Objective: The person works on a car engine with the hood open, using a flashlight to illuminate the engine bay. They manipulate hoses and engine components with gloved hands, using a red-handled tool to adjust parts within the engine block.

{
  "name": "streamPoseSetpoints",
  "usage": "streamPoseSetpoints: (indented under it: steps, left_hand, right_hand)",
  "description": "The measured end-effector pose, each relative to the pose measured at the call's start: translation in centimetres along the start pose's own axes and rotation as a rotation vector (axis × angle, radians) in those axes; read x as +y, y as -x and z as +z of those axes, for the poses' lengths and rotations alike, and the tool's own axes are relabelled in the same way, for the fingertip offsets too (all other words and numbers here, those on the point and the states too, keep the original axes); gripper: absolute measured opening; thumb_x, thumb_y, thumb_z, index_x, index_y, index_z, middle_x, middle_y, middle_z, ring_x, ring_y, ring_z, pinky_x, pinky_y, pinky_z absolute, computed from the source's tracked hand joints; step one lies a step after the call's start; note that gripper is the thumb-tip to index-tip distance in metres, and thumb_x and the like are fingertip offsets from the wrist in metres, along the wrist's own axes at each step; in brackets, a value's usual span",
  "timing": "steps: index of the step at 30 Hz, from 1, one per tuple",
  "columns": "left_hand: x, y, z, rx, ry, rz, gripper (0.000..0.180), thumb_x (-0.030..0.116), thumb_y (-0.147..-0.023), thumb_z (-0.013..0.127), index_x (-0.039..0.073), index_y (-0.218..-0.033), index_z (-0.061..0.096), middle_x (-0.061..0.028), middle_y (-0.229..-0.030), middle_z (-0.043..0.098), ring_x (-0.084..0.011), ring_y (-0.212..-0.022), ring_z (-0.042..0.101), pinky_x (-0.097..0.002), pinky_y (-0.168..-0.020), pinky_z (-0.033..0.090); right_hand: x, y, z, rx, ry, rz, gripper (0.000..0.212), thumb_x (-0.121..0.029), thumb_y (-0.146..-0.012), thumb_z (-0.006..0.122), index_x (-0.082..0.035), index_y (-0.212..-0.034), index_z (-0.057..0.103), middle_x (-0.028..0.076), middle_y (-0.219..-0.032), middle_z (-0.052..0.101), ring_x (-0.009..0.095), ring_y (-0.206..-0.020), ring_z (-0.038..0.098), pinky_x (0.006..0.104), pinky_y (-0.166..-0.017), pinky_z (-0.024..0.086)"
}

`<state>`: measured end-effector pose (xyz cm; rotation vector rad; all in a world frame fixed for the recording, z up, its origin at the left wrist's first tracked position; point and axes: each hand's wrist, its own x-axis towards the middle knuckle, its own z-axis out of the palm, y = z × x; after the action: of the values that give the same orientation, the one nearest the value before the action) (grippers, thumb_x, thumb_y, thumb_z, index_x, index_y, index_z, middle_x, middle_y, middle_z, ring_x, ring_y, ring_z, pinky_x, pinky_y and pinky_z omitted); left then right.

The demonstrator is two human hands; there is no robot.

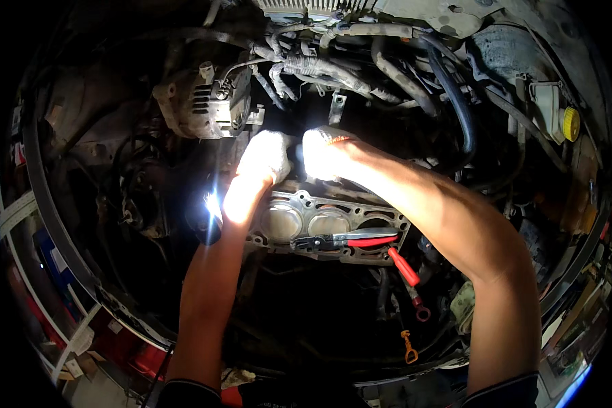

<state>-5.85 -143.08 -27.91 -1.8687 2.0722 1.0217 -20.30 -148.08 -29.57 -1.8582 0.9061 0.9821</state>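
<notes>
Left hand point(265, 156) and right hand point(323, 153) reach just beyond the central engine block point(306, 222), fingers' opening and hold impossible to tell; a bumping arm could knock the red-handled pliers point(340, 238) off it.

Single head view; left one of two side-by-side head-worn fisheyes used. Engine bay point(41, 183) seen from above, lens tilted down. Left hand point(265, 156) and right hand point(325, 155) framed at close range, just above centre; engine block point(306, 214) caught just below them. Left forearm point(214, 285) and right forearm point(449, 211) shown from lower edge up. Wide field covered, bay edges bent toward dark round rim. Upright, unmirrored view given.
</notes>
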Motion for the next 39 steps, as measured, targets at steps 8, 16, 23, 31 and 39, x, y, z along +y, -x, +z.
streamPoseSetpoints:
  steps: [8,16,23,31,39]
  left_hand:
    - [-3.4,-0.2,2.5,0.138,-0.174,-0.009,0.023,0.009,-0.087,0.062,0.004,-0.101,0.079,-0.0259,-0.106,0.075,-0.0425,-0.103,0.072,-0.0473,-0.093,0.058]
    - [-2.9,-0.9,3.2,0.106,-0.271,0.023,0.019,0.012,-0.086,0.065,0.008,-0.096,0.08,-0.0236,-0.101,0.077,-0.0418,-0.098,0.075,-0.0486,-0.09,0.06]
    - [-1.3,-2.6,2.5,0.056,-0.179,0.119,0.042,0.014,-0.079,0.067,0.008,-0.119,0.077,-0.0237,-0.12,0.074,-0.0413,-0.116,0.069,-0.0468,-0.102,0.055]
    - [-0.9,1.4,-0.8,-0.008,0.226,-0.038,0.054,0.001,-0.081,0.065,0.012,-0.133,0.074,-0.0212,-0.129,0.073,-0.0356,-0.122,0.07,-0.041,-0.105,0.056]
    - [1.6,0.4,-1.8,-0.017,0.612,0.272,0.053,0.009,-0.081,0.06,0.005,-0.132,0.072,-0.0197,-0.125,0.075,-0.0334,-0.112,0.073,-0.0397,-0.103,0.056]
  right_hand:
    - [-3.1,2.3,2.0,0.321,-0.119,-0.015,0.021,-0.017,-0.087,0.073,-0.006,-0.102,0.082,0.016,-0.102,0.08,0.03,-0.091,0.077,0.0442,-0.078,0.063]
    - [-1.5,1.5,0.7,0.179,0.045,-0.018,0.017,-0.016,-0.086,0.074,-0.013,-0.098,0.085,0.008,-0.1,0.082,0.025,-0.089,0.078,0.0413,-0.075,0.062]
    - [1.4,0.1,-0.6,0.088,0.394,-0.176,0.017,-0.021,-0.081,0.072,-0.009,-0.072,0.08,0.015,-0.07,0.074,0.03,-0.061,0.068,0.0419,-0.059,0.056]
    - [-2.5,18.8,-1.2,0.565,-0.505,0.125,0.042,-0.038,-0.099,0.074,0.001,-0.114,0.073,0.016,-0.1,0.077,0.024,-0.085,0.071,0.0349,-0.084,0.057]
    - [-0.6,25.3,11.9,1.343,-0.794,0.315,0.019,-0.005,-0.091,0.08,-0.003,-0.108,0.073,0.011,-0.1,0.077,0.02,-0.082,0.076,0.033,-0.072,0.06]
